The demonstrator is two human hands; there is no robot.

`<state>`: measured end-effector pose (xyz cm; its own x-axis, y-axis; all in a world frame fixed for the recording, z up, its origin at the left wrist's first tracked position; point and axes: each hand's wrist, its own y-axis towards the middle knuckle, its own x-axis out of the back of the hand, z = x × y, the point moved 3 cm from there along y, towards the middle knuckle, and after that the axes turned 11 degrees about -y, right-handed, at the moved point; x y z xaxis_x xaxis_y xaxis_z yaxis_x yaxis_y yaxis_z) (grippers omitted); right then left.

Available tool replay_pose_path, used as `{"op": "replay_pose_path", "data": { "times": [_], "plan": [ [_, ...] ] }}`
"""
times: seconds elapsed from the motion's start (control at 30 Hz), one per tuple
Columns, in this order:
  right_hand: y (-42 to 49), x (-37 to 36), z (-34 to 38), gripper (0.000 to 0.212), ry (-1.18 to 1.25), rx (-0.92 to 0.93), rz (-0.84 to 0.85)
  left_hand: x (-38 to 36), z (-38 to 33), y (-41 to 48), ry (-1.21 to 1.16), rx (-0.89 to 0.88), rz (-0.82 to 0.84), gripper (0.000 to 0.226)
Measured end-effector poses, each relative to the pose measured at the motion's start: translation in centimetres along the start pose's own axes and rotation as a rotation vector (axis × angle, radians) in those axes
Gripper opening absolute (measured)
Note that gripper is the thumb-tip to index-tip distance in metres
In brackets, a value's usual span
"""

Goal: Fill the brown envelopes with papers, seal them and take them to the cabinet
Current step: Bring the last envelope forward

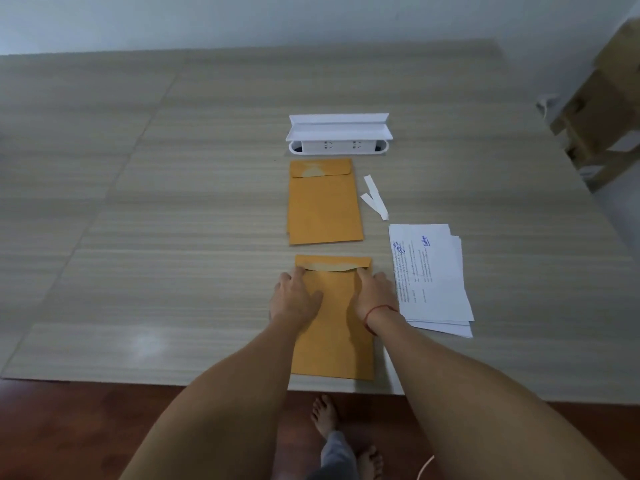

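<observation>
A brown envelope [334,327] lies flat near the table's front edge, its flap folded down at the far end. My left hand [298,296] and my right hand [375,294] rest on it, fingertips pressing the two ends of the flap. A second brown envelope [325,206] lies just beyond it with its flap folded over. To the right lies a stack of white printed papers [433,278], close to my right wrist.
Two white peel-off strips [375,197] lie right of the far envelope. A white power socket box [338,136] with a raised lid is set into the wooden table [138,202]. A wooden stool [602,109] stands at the far right. My bare feet are below the table edge.
</observation>
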<state>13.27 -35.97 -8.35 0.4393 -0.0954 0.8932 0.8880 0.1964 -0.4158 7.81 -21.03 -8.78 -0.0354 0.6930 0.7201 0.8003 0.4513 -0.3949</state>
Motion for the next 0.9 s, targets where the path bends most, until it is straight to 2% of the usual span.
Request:
{"op": "replay_pose_path", "data": {
  "times": [0.2,0.6,0.73,0.9],
  "plan": [
    [1.1,0.1,-0.1,0.050,0.005,0.044,0.056,0.3,-0.5,0.9,0.130,0.015,0.050,0.072],
    [1.7,0.6,0.0,0.069,-0.087,0.099,0.137,-0.1,-0.8,0.8,0.326,-0.067,0.135,0.062],
    [1.8,0.9,0.1,0.085,-0.051,0.090,0.152,0.4,-1.2,1.4,0.324,-0.040,0.184,0.073],
    [2.7,2.0,0.2,0.087,-0.030,0.062,0.214,1.2,-1.6,3.0,0.276,0.012,0.243,0.089]
  ]
}}
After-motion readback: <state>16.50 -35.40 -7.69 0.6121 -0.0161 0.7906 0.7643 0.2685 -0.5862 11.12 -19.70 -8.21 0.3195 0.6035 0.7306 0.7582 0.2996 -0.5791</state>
